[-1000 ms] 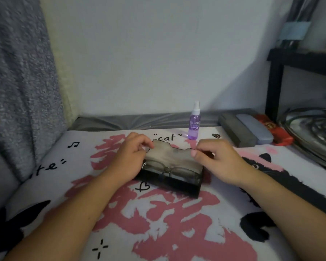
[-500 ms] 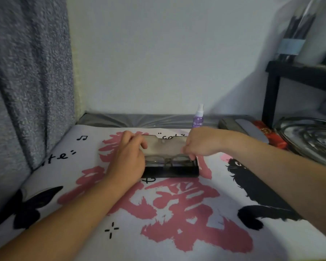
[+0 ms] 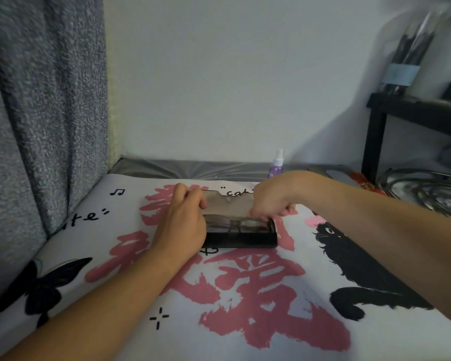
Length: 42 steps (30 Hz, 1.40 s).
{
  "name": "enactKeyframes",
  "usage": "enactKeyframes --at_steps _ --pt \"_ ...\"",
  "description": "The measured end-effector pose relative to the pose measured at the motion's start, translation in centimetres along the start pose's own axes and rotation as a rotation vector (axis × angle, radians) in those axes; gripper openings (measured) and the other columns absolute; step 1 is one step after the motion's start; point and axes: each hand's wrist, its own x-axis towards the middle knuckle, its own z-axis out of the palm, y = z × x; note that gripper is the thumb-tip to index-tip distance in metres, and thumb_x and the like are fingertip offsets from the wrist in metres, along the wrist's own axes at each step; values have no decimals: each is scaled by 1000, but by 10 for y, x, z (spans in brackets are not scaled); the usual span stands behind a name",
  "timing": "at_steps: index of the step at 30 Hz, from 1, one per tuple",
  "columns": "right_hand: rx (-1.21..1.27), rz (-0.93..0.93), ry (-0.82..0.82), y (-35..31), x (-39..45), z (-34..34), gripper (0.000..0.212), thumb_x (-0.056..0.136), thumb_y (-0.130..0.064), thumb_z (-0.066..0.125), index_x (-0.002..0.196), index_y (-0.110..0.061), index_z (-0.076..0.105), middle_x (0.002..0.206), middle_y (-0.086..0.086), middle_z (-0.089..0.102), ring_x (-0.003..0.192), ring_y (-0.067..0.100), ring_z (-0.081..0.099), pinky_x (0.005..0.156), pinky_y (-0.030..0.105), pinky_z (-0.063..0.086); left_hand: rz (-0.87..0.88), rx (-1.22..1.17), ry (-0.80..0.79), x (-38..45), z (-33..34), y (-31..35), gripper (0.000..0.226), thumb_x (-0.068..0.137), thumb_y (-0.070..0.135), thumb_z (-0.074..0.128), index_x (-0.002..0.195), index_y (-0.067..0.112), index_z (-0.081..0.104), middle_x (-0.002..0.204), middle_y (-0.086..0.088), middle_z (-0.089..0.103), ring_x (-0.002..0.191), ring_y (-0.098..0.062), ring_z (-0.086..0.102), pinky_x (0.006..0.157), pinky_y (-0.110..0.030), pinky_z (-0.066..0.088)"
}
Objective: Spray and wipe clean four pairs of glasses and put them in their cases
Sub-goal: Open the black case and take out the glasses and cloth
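Right hand now lower on case

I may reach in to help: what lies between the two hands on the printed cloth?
In the head view, the open black case with glasses inside, flap raised.

**Where everything is sitting**

Your open case is lying mid-cloth, with the glasses resting inside it. Your left hand is sitting on its left end, your right hand at its right end. The spray bottle is standing behind, with other cases lying to its right.
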Motion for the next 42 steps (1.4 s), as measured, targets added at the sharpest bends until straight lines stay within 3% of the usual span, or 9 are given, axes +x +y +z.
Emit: enactKeyframes --at_steps 6,10,13,16,21,25,30,38,42 --pt "355 -68 -19 12 4 2 34 96 -20 59 64 -13 51 49 -1 46 35 10 38 40 17 34 -9 -14 15 0 -1 0 28 89 -11 44 91 16 50 108 2 41 90 -23 53 73 -50 53" --pt "468 -157 -52 23 -2 6 21 93 2 53 80 -11 62 47 -6 49 43 8 40 43 19 35 -55 -34 4 4 1 -1 28 91 -10 42 93 16 53 109 3 43 94 -22 53 79 -49 52" --pt "471 -190 9 29 -8 14 23 93 3 52 83 -12 67 65 -1 56 56 11 46 51 20 37 -67 -84 -5 5 1 0 26 97 -3 43 93 20 56 108 8 46 94 -14 54 77 -34 51" --pt "324 -206 318 36 -18 22 21 96 -14 59 79 -20 69 69 -5 65 61 9 55 59 24 43 -91 -201 -3 11 -3 -3 19 102 17 47 98 26 63 106 17 51 100 -3 54 85 -23 48" --pt "-46 -410 1144 48 -45 49 14 99 -17 54 94 -16 67 89 -1 65 77 22 60 67 34 50 117 -250 80 13 -21 6 30 97 41 49 115 32 71 103 18 58 107 -2 50 93 -18 38" --pt "-219 -598 1336 51 -46 67 13 96 0 59 99 -6 70 95 10 66 83 28 60 73 36 51 396 -57 44 8 -20 12 31 97 40 56 116 24 75 93 13 56 94 -10 51 83 -25 44" --pt "-244 -645 1421 48 -46 70 16 95 5 59 95 -4 73 93 11 69 80 29 58 72 37 49 431 -57 -87 0 -18 20 20 97 33 58 108 27 72 89 18 51 80 -4 53 66 -15 39" --pt "-200 -603 1374 46 -45 78 14 89 7 67 95 -3 73 91 9 68 81 27 57 74 35 49 259 -196 -72 -2 -19 25 21 93 41 58 101 30 74 90 18 57 88 -6 58 71 -20 46" --pt "-166 -487 1352 50 -44 81 21 82 11 70 97 -3 71 87 8 64 79 26 52 72 34 46 -1 -378 115 3 -24 27 16 97 32 56 83 30 64 74 16 61 72 1 56 65 -12 39"
